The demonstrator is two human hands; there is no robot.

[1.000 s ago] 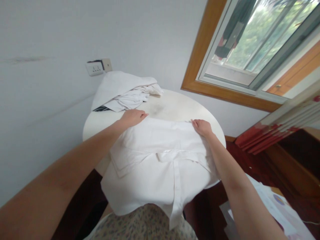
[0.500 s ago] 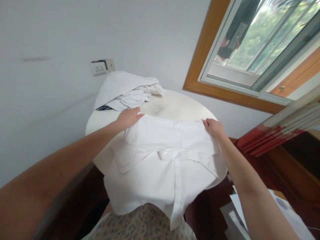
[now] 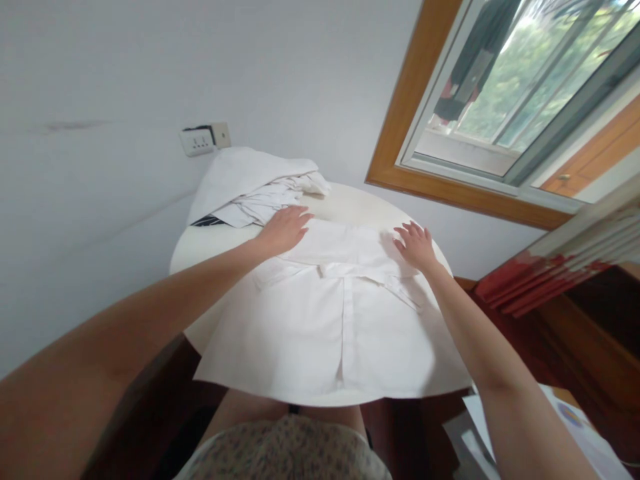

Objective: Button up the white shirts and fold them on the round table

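Observation:
A white shirt [image 3: 295,327] lies partly folded on the round cream table [image 3: 193,250], its lower part spread over the near edge. Its button strip runs down the middle, and the far end is turned over into a flat band. My left hand [image 3: 286,230] is open over the far left corner of that band, fingers pointing right. Over the far right corner, my right hand [image 3: 416,245] is open with its fingers spread. Neither hand grips the cloth; whether the fingertips touch it I cannot tell.
A heap of white cloth [image 3: 250,175] sits at the back left of the table against the wall. A wall socket [image 3: 197,142] is above it. The wood-framed window [image 3: 389,167] is behind at right. Papers [image 3: 473,440] and a red-white curtain [image 3: 535,283] are on the right.
Both hands have let go of the shirt's far edge and opened. The shirt has moved away from me and lies flatter, its near part spread wider across the table.

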